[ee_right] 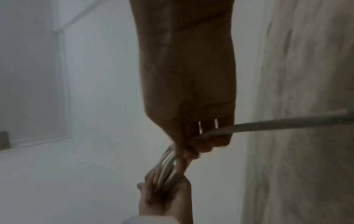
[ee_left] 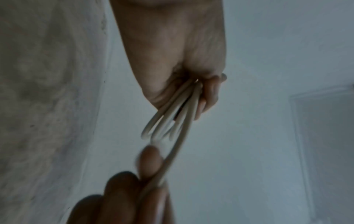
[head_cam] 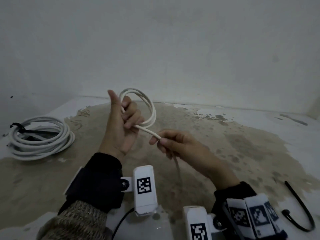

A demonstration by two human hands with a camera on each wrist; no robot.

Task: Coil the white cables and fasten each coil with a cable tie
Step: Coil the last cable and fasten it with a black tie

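Note:
My left hand (head_cam: pixel 125 118) is raised mid-table, thumb up, its fingers curled round a small coil of white cable (head_cam: pixel 151 108) with a few loops. In the left wrist view the loops (ee_left: pixel 168 122) fan out from under the left hand's fingers (ee_left: pixel 209 97). My right hand (head_cam: pixel 173 142) pinches the free run of the same cable (head_cam: pixel 149 131) just right of the coil; the tail drops blurred beneath it. The right wrist view shows the cable (ee_right: pixel 277 123) crossing the right hand's fingers (ee_right: pixel 214 142) towards the left hand (ee_right: pixel 166 197).
A larger white cable coil (head_cam: pixel 41 137) fastened with a black tie (head_cam: pixel 18 126) lies at the left on the stained tabletop (head_cam: pixel 225 153). A loose black cable tie (head_cam: pixel 299 207) lies curved at the front right. A wall (head_cam: pixel 173 49) stands close behind.

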